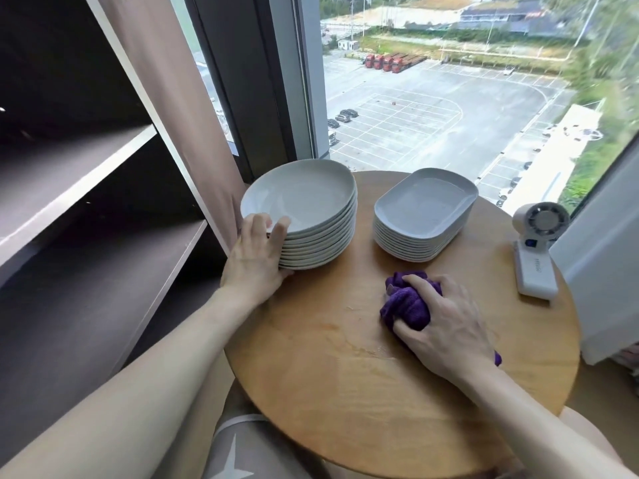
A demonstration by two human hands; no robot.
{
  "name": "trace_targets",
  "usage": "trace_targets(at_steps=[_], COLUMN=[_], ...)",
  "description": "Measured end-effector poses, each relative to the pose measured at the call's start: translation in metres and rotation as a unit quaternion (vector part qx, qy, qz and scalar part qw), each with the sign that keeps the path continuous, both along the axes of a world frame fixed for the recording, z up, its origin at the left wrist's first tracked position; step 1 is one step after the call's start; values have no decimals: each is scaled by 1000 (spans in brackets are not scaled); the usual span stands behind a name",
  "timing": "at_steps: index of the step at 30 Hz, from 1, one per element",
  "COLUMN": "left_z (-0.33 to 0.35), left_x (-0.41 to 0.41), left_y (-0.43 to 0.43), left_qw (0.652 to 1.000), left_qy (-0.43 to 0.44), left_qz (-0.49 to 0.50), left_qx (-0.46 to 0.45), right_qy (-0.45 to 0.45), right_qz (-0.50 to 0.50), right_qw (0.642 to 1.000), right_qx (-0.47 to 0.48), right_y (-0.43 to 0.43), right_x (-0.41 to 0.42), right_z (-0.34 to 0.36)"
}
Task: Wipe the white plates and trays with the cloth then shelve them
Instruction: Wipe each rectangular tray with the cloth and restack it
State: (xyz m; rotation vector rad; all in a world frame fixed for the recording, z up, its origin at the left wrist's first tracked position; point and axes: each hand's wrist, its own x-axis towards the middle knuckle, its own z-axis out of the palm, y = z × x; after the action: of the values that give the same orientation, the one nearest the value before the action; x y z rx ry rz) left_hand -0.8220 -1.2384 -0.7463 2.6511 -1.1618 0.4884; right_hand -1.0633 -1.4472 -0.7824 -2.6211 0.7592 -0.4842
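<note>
Where the room meets the glass on the left, we see the largest thing in view, a dark shelf unit (86,188) with pale-edged boards, its open side turned toward the desk. Next to it a tall window (449,98) looks down on a car park, and a beige curtain (166,81) hangs between the shelf unit and the pane. Under the window stands the round wooden desk (345,392), which carries everything else.

On its far left part sits the stack of plates (311,195), white and round, close to the curtain. Just to the right, apart from it, sits the stack of trays (425,205), white oblongs with rounded corners, a little lower than the plates. At the far right edge of the desk we note a small white fan (536,250) lying with its round grille toward the window.

The left hand (256,261) grips the stack of plates at its near left side, fingers curled over the rim of the top plate and palm against the edges below. The right hand (446,326) rests on the desk in front of the trays, fingers closed around the bunched purple cloth (408,305), a scrap of which shows behind the wrist
</note>
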Motion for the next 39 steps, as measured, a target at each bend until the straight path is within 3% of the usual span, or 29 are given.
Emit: trace_targets(at_steps=[15, 19, 21, 25, 33, 39], left_z=[12, 17, 12, -1, -8, -15], left_x=[21, -5, -14, -31, -46, -49], left_y=[-36, 6, 35, 78, 95, 98], left_qw=[998, 999, 995, 954, 922, 915], left_qy=[24, 26, 92, 256, 374, 395], left_qz=[27, 23, 43, 47, 53, 68], left_qx=[59, 0, 12, 149, 90, 41], right_qy=[14, 8, 6, 14, 54, 57], right_qz=[-14, -31, -56, -89, 12, 97], right_qw=[1000, 999, 998, 996, 998, 993], right_qx=[4, 1, -7, 1, -17, -29], right_y=[6, 7, 14, 38, 97, 137], right_x=[2, 4, 11, 47, 128, 153], right_z=[5, 5, 3, 2, 6, 4])
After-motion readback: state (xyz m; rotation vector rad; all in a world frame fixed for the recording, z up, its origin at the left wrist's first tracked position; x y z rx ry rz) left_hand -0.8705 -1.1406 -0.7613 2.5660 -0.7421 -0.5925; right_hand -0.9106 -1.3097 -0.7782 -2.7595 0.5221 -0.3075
